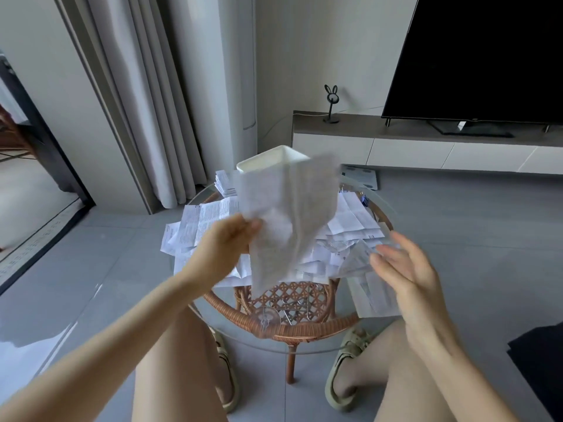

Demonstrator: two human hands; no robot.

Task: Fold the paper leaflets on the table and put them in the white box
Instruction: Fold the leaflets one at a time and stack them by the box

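Note:
My left hand (227, 243) pinches a large unfolded paper leaflet (286, 217) by its left edge and holds it up in the air, blurred, over the table. My right hand (405, 269) is open with the fingers spread, to the right of that leaflet and just above loose papers, holding nothing. A heap of unfolded leaflets (201, 222) covers the round glass table (304, 345). The white box (268, 161) stands at the table's far side, partly hidden behind the raised leaflet. A small stack of folded leaflets (224, 182) lies to the left of the box.
The table has a rattan frame (292, 328) under the glass. A leaflet (373, 295) hangs over the table's right edge. My knees and sandalled feet are under the near edge. A TV cabinet (426, 141) stands behind on the right, curtains (146, 102) on the left.

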